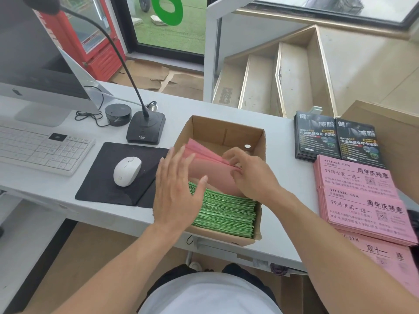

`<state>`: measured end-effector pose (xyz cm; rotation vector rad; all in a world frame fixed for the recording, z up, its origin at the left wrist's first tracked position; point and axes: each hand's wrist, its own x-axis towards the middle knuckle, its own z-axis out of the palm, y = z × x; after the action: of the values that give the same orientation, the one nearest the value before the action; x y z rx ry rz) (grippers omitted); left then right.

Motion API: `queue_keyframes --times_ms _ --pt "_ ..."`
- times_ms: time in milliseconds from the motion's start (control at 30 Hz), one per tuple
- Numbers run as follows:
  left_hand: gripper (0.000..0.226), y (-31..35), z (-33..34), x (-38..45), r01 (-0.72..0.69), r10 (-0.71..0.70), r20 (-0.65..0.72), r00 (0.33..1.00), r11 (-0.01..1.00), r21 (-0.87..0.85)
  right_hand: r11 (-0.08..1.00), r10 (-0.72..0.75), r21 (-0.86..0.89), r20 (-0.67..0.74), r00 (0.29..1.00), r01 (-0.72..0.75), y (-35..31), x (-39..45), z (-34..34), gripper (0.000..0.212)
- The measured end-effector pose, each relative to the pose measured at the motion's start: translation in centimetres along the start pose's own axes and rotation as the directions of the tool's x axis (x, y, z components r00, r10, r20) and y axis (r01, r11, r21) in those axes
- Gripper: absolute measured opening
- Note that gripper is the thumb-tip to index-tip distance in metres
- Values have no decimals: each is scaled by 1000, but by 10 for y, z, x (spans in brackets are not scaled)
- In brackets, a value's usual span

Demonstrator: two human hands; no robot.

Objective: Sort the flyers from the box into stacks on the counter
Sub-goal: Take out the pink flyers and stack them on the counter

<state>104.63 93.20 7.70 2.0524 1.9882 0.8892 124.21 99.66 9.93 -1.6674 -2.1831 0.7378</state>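
Cardboard box (226, 132), open-topped, stands on the white worktop (56, 189) directly before the person, its near edge at the worktop's front lip. Contents: a thick pack of green flyers (226, 211) standing on edge in the near part of the box; behind them a bundle of pink flyers (204, 164), blank backs showing, fanned apart; a small round white object (247, 146) against the box's right wall (what it is cannot be told). Left hand (176, 189): fingers straight and together, laid flat against the left side of the pink bundle, holding nothing in its grip. Right hand (249, 173): fingers curled, the grip pinching the right edges of the pink sheets. Sorted stock to the right of the box: two stacks of black flyers (335, 139) side by side at the far edge; nearer, overlapping pink stacks (362, 200), printed face up, running toward the worktop's front. Left of the box: a black mouse pad (113, 177) carrying a white mouse (127, 171); a desk microphone (145, 128) on a gooseneck; a white keyboard (40, 148); a computer monitor (34, 64) at the far left.
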Motion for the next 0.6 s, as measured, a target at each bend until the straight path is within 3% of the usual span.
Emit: queue_keyframes --times_ms 33,100,167,200,333,400,433,467,533,567,600 --pt "68 7 -1 -2 -65 65 0 998 998 -23 994 43 105 -56 997 -37 -1 -3 -5 40" --pt "89 29 -1 -4 -126 139 128 982 986 -106 907 175 405 -107 979 -118 -4 -12 -22 37" --pt "110 57 8 -6 -134 166 288 943 983 -129 694 300 696 -47 953 -184 -6 -24 -40 39" --pt "114 70 13 -7 -150 184 305 934 980 -133 602 337 772 -11 942 -206 -7 -31 -49 39" --pt "93 109 26 -2 -260 303 169 938 937 -234 463 399 867 -19 917 -184 0 -64 -84 34" --pt "80 124 29 0 -250 324 133 937 885 -394 367 406 922 -39 913 -124 11 -84 -101 25" --pt "68 132 27 2 -205 314 142 939 840 -503 353 425 931 -70 902 -95 18 -94 -108 22" --pt "53 143 23 3 -144 303 170 938 786 -601 405 466 912 -142 873 -68 28 -105 -113 23" --pt "32 164 18 3 48 281 289 915 635 -771 618 553 781 -348 757 -91 58 -128 -121 37" --pt "28 174 18 2 197 276 390 878 534 -822 666 577 731 -382 722 -146 73 -140 -125 49" --pt "26 181 21 0 334 280 483 830 443 -832 656 586 730 -334 739 -191 88 -152 -128 56"
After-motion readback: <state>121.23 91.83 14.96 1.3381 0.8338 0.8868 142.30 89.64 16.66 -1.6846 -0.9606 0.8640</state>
